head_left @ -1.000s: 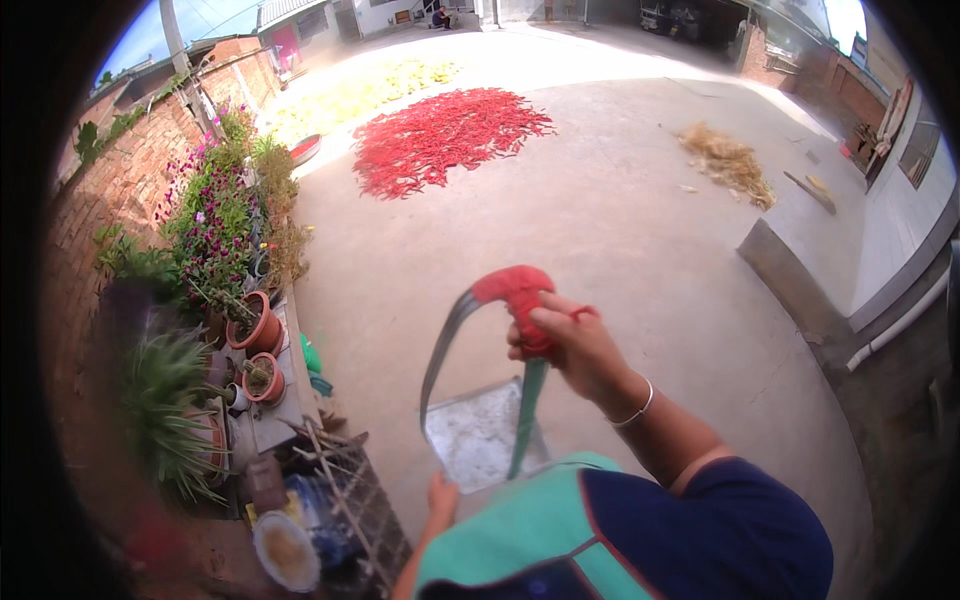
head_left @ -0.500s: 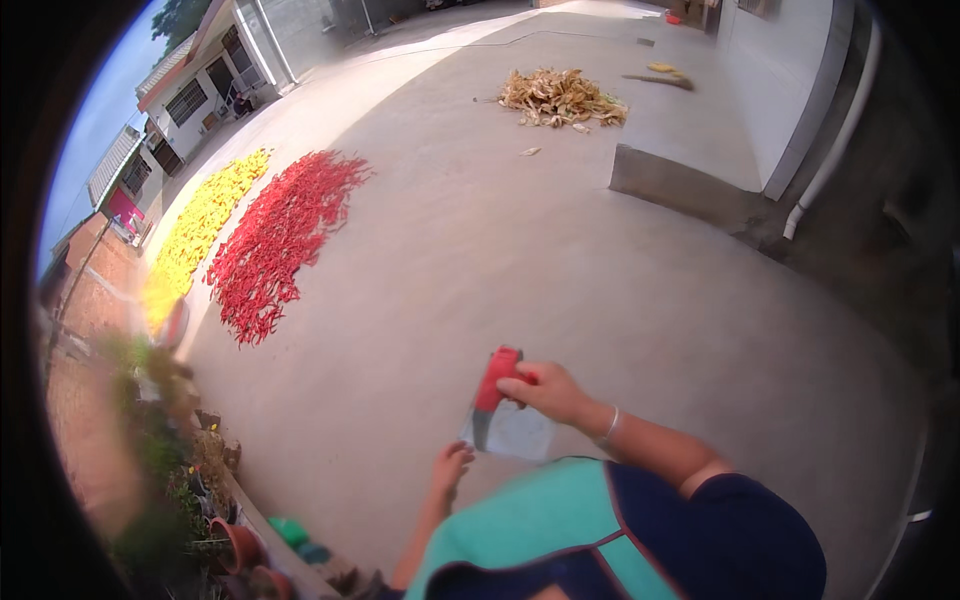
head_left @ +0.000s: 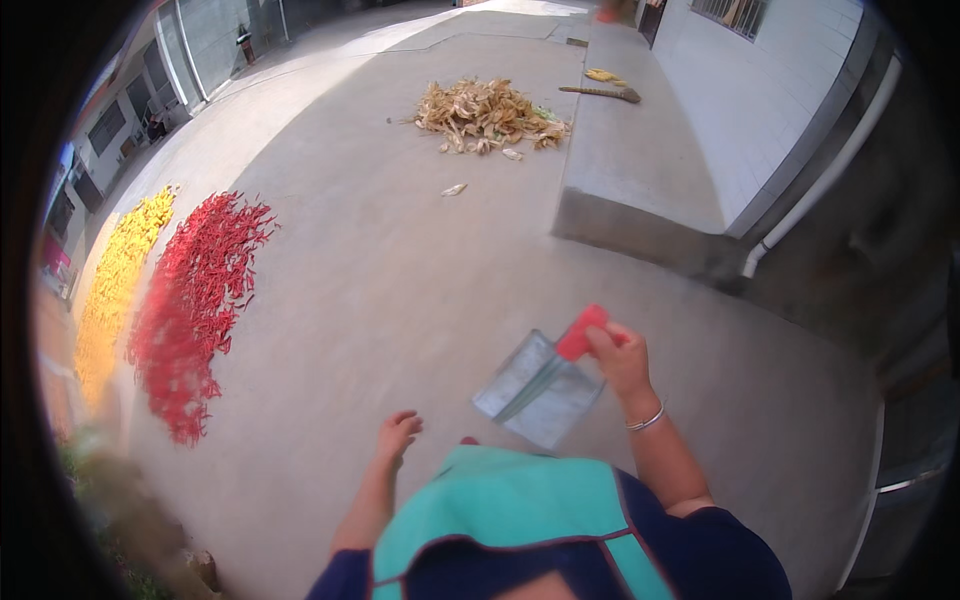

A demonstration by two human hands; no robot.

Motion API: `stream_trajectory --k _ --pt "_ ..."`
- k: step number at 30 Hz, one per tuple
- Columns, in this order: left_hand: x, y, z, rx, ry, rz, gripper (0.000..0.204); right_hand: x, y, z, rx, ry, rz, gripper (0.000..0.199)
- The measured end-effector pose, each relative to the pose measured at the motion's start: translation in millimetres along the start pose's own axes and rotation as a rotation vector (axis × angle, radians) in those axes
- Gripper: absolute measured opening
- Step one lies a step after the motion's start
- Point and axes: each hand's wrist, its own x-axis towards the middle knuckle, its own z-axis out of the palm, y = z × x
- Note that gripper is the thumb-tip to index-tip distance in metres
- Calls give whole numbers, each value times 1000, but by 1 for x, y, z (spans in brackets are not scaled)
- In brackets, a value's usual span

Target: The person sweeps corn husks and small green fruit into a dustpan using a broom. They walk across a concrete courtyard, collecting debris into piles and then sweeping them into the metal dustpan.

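Observation:
My right hand (head_left: 622,355) grips the red end of a flat, grey, square-sided tool (head_left: 530,392) like a small shovel or dustpan. A dark green strip runs down its middle, and its wide grey part hangs toward the lower left, above the concrete. Motion blurs it a little, so its exact kind is unclear. To its left my left hand (head_left: 400,436) is held out in front of the green apron (head_left: 530,490), fingers loosely bent and apart, with nothing in them. A gap separates that hand from the tool.
Red chili peppers (head_left: 190,310) and a yellow spread (head_left: 122,270) lie on the ground at left. Dry corn husks (head_left: 490,115) are heaped ahead, beside a raised concrete ledge (head_left: 640,185) that bears a short brush-like thing (head_left: 605,94). Blurred plants (head_left: 130,520) stand at lower left.
My view has turned to the right. The red-handled tool has swung away from my left hand, its grey part now facing the camera more. My left hand has come apart from it.

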Motion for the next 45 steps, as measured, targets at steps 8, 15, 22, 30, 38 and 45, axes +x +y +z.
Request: stream_trajectory --k 8,15,22,30,38,45 --pt "226 252 20 31 -201 207 34 248 -2 50 93 -31 -23 28" --pt "372 349 23 -53 -92 26 35 519 57 121 79 -191 -39 28" --pt "532 476 8 -189 30 -12 33 758 95 169 -215 -278 75 23" --pt "717 665 38 -36 -113 86 33 984 231 188 -259 -290 326 17" --pt "818 737 69 -20 6 -68 33 1140 428 178 -625 -330 429 29" --pt "887 810 76 99 -15 -129 33 1190 550 165 -932 -297 586 24"
